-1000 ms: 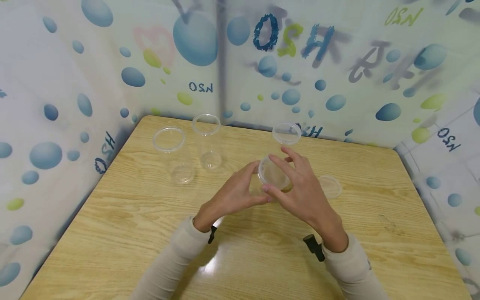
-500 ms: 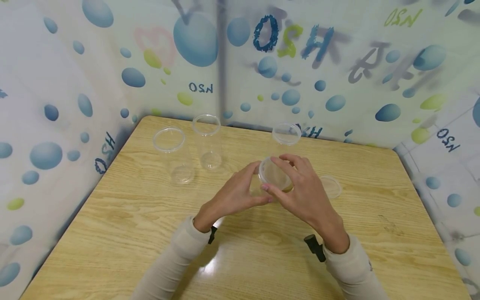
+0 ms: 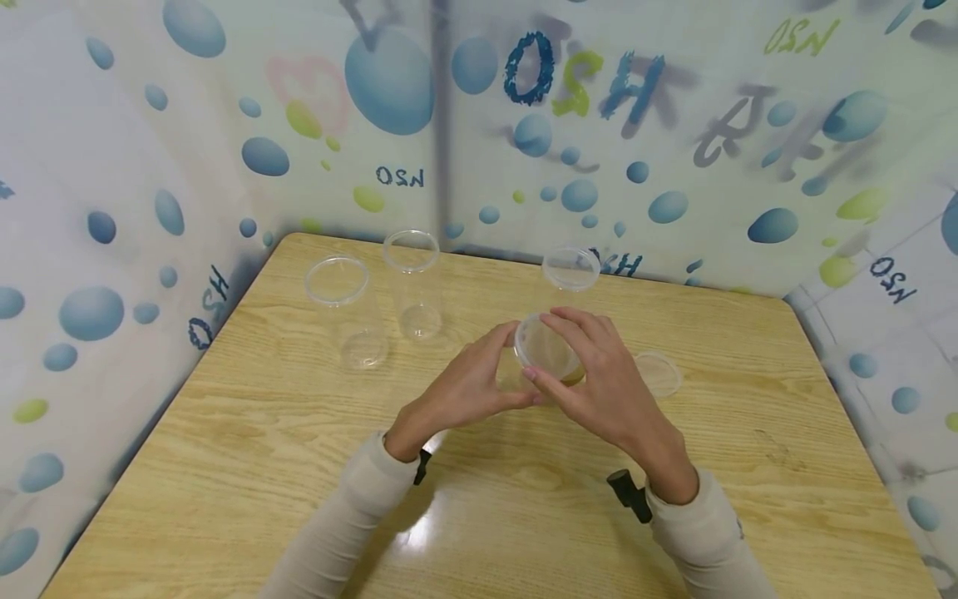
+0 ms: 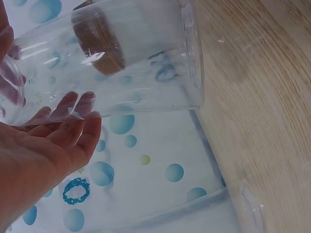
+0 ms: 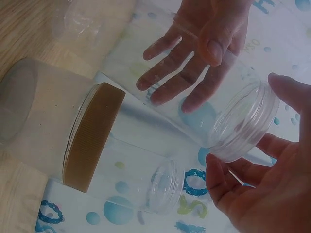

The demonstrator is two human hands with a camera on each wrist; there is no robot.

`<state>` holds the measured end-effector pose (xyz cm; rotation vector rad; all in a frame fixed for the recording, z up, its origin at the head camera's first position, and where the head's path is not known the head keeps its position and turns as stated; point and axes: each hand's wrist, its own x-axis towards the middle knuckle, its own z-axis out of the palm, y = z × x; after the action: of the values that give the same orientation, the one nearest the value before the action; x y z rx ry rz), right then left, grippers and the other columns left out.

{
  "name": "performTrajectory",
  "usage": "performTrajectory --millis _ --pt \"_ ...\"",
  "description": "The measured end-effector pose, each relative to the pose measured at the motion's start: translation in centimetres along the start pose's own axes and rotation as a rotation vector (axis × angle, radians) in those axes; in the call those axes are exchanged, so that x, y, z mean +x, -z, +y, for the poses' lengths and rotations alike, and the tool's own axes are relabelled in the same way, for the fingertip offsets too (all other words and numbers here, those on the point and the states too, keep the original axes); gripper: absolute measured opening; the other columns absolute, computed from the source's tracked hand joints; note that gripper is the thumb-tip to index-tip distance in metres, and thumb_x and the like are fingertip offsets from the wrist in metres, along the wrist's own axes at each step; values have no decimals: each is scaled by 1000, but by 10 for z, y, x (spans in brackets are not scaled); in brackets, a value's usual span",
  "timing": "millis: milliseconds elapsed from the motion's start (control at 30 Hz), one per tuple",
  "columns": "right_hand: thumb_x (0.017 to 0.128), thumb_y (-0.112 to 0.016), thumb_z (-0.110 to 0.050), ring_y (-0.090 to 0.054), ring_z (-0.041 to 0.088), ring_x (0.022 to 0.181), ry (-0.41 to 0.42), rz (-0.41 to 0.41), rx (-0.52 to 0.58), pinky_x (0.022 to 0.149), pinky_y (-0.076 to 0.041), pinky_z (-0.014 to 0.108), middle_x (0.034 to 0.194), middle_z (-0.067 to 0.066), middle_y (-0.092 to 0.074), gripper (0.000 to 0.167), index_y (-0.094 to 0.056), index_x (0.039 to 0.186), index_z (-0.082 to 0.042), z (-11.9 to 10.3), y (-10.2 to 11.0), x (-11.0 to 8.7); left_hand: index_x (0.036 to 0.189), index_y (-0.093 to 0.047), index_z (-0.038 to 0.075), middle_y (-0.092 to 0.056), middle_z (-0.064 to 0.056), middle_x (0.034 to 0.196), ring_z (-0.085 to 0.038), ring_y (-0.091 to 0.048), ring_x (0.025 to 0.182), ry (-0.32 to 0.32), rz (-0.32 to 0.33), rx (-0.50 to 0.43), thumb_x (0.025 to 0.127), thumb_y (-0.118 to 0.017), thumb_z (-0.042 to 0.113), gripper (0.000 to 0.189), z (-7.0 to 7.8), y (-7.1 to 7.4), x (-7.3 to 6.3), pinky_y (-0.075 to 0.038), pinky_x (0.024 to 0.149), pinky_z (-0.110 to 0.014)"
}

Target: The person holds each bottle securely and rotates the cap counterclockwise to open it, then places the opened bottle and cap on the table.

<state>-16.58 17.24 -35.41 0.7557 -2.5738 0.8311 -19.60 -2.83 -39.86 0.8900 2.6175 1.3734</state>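
Observation:
Both hands hold one clear plastic jar [image 4: 150, 94] above the middle of the table, tilted. My left hand [image 3: 471, 378] grips its body, thumb on one side and fingers on the other. My right hand [image 3: 602, 383] has thumb and fingertips around the clear lid [image 5: 245, 124] at the jar's top. How firmly the lid sits cannot be told. Just behind the held jar stands another jar [image 5: 43, 104] with a brown cap [image 5: 92, 141], mostly hidden by the right hand in the head view. A loose clear disc-like lid [image 3: 660, 374] lies right of that hand.
Two clear jars with uncovered rims stand at the left: a nearer jar [image 3: 337, 280] and a farther jar [image 3: 412, 251]. Another clear jar [image 3: 571, 269] stands at the back, near the wall. The wooden table [image 3: 299, 466] meets printed sheets [image 3: 479, 166] at its back and sides.
My right index and middle fingers, spread farther forward a second ago, have drawn back onto the lid's edge. The left hand and the held jar have hardly moved.

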Motion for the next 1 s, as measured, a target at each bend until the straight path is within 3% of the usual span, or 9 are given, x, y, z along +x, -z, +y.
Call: performTrajectory --millis 300,733,1000 --pt "86 -77 -27 -46 33 128 12 -14 40 92 -48 56 142 15 -53 59 -57 137 -5 2 0 0 147 -39 10 -54 -7 142 -20 -50 131 -9 -5 -1 77 -87 32 88 0 1 1 -41 108 -46" --pt "86 -74 -24 -45 31 130 18 -31 71 92 -49 53 143 12 -52 56 -57 136 -4 0 1 0 146 -40 14 -57 3 135 -14 -53 126 -16 -23 28 77 -86 37 86 -3 2 1 -43 106 -39" --pt "84 -75 -18 -44 31 131 28 -6 88 91 -49 53 143 12 -49 60 -54 138 -5 4 4 0 149 -35 12 -54 -3 141 -19 -51 130 5 -16 21 77 -86 32 91 -3 5 -1 -42 107 -43"
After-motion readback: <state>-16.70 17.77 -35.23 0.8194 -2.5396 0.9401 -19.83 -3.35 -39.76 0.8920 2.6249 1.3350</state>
